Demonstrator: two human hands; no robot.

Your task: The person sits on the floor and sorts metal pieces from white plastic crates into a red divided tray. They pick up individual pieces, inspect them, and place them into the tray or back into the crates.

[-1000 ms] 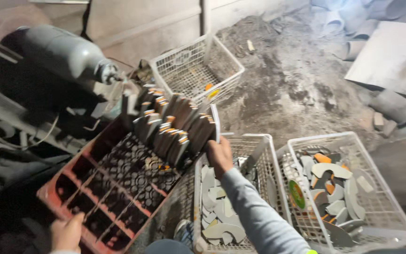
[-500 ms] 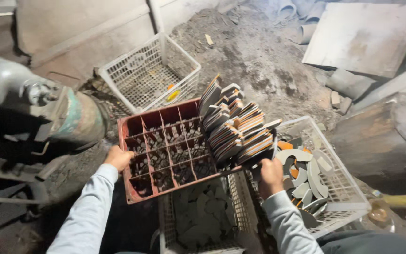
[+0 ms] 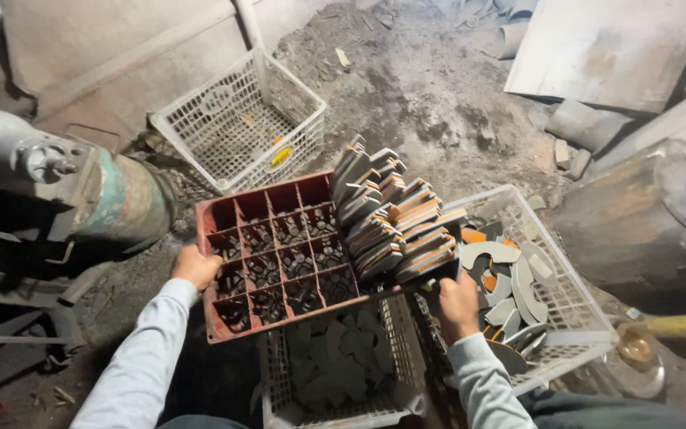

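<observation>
The divided crate (image 3: 279, 262) is showing a dull brick red, its cells dusted dark grey. The curved pieces (image 3: 395, 218) stacked in it are showing grey faces with orange-brown edges. Both sleeves (image 3: 140, 373) are looking pale grey. The three lattice baskets, one behind (image 3: 200, 119), one below (image 3: 275, 381) and one at the right (image 3: 589, 318), are showing dirty white. In the right basket, grey crescents (image 3: 510, 278) are mixing with orange ones. The machine cylinder (image 3: 125, 202) is showing worn teal and rust.
</observation>
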